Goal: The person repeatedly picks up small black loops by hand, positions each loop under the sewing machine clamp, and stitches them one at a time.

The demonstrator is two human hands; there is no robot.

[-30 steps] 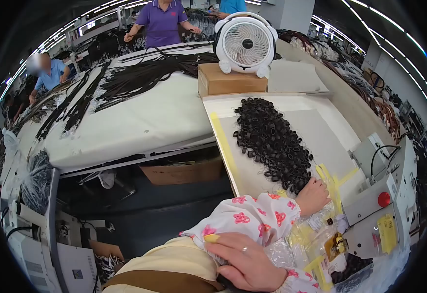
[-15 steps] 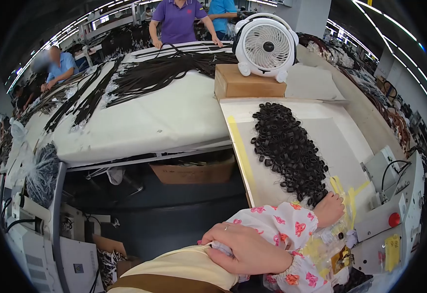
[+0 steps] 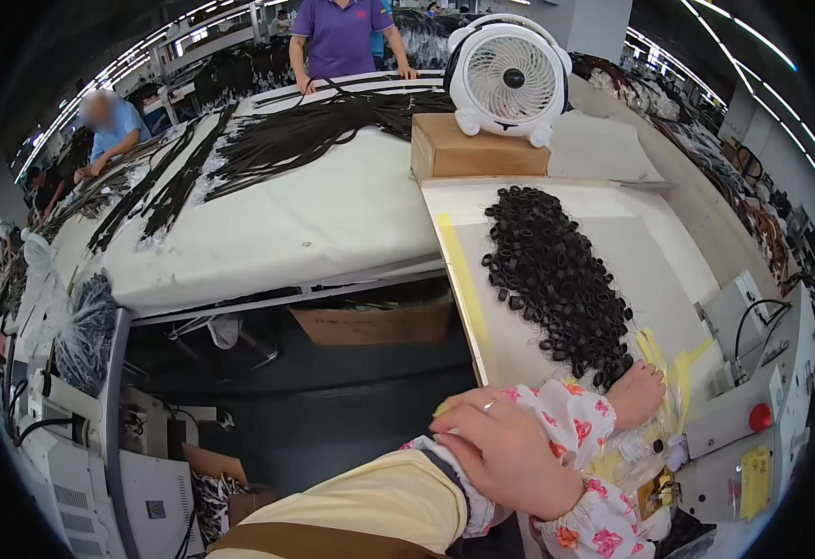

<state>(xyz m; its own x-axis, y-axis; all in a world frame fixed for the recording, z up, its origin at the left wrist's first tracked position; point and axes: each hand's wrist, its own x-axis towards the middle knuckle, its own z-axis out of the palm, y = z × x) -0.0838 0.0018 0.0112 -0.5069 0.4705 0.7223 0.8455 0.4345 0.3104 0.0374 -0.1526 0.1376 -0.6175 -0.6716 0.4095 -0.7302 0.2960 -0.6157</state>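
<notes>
My left arm, in a pale yellow sleeve [image 3: 370, 503], reaches across from the lower left. A white sleeve cover [image 3: 566, 415] with pink and orange print is on its forearm. My left hand [image 3: 637, 393] rests at the near end of a pile of small black loops [image 3: 556, 279], holding nothing visible, its fingers foreshortened. My right hand [image 3: 514, 452], with a ring on it, lies over the left forearm and is closed on the upper part of the sleeve cover; the fingertips are partly hidden. A matching cover [image 3: 598, 522] is on the right wrist.
A white fan [image 3: 510, 79] stands on a cardboard box [image 3: 477, 149] behind the loops. Grey machines [image 3: 743, 419] with a red button flank the right side. Across the white table [image 3: 333, 205], long black strips [image 3: 305, 140] lie before a person in purple [image 3: 342, 37]. Another person [image 3: 118, 126] sits left.
My right hand has shifted up and right along the left forearm, still on the sleeve cover. My left hand stays beside the loops. The view has shifted slightly.
</notes>
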